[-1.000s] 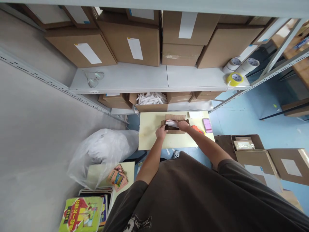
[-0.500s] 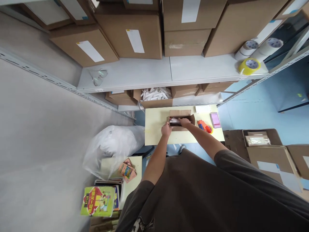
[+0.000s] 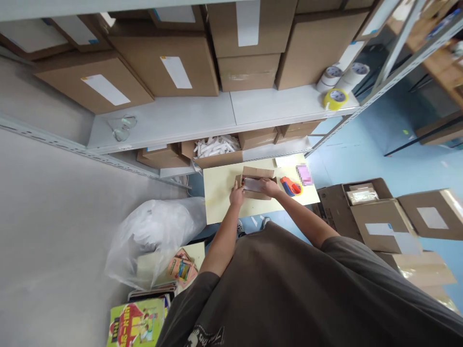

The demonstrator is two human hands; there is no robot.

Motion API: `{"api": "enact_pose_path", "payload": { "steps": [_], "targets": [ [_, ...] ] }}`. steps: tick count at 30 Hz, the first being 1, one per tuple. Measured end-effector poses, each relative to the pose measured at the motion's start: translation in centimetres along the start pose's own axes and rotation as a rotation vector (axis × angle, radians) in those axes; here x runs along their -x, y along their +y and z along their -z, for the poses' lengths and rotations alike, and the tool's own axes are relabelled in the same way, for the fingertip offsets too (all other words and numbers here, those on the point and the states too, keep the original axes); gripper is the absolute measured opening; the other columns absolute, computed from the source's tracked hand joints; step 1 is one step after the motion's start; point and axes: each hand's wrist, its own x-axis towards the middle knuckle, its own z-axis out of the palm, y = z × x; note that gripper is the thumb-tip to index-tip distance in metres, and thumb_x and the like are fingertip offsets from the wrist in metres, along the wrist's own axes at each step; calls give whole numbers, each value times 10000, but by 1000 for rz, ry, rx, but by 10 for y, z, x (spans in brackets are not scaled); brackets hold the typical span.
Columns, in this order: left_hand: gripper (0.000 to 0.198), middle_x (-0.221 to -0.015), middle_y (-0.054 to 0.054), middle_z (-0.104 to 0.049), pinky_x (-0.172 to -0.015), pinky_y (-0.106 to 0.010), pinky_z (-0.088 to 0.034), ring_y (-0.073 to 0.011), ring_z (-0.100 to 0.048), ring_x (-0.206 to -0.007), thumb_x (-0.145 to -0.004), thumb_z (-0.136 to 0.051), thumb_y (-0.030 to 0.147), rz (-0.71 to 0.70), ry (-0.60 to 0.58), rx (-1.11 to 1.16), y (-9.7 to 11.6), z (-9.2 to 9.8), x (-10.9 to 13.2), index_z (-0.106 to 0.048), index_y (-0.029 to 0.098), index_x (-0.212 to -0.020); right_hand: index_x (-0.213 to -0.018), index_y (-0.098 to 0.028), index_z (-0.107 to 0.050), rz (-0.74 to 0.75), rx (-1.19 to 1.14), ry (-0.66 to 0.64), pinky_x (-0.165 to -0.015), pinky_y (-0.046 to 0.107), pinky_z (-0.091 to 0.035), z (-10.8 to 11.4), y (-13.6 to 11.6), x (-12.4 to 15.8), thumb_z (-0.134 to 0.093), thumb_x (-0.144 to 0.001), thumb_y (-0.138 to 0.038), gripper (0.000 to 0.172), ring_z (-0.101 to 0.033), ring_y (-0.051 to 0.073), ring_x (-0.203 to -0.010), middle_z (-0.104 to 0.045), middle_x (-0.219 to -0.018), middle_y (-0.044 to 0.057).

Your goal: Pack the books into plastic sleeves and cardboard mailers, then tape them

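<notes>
A small cardboard box (image 3: 258, 171) lies with its flaps up on the pale yellow table (image 3: 217, 193). In its opening is a flat whitish packet (image 3: 252, 185), with a bit of red beside it at the left end. My left hand (image 3: 237, 194) is closed on the box's left end, thumb up along the edge. At the packet's right end, my right hand (image 3: 270, 188) reaches into the box with its fingers bent onto the packet; the fingertips are partly hidden. An orange and blue tape dispenser (image 3: 289, 186) lies right of my right hand.
A purple pack (image 3: 304, 174) lies on the table's right. Behind stands a shelf (image 3: 202, 113) bearing cartons, glasses (image 3: 123, 127) and yellow tape (image 3: 335, 99). A plastic bag (image 3: 155, 231) and books (image 3: 139, 323) are at left, open cartons (image 3: 387, 224) at right.
The view has shifted to the right. In the box, the whitish packet now lies flatter and shows more of its face under my right hand. My left hand stays at the box's left end.
</notes>
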Motion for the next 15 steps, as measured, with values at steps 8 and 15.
{"api": "enact_pose_path", "payload": {
  "steps": [8,15],
  "targets": [
    [308,-1719,-67,-461,-1092,-384,-543,-271,-632,-1357,-1027,-619,300,92,44,-7,-4,-14,7,-726,300,-1316,-1621,-190,-506,-244,-23,89,-1240,502,-419,4,39,61,-453,-1083,-285,548,-381,339,-1604,-398,-1751,165],
    [173,-1719,-65,-457,-1105,-406,-552,-270,-640,-1381,-1010,-647,243,133,118,79,-4,-17,17,-758,271,-1140,-1673,-158,-394,-322,-266,166,-1007,365,-558,-9,37,55,-364,-1093,-242,588,-727,273,-1156,-753,-1338,157]
  ]
}}
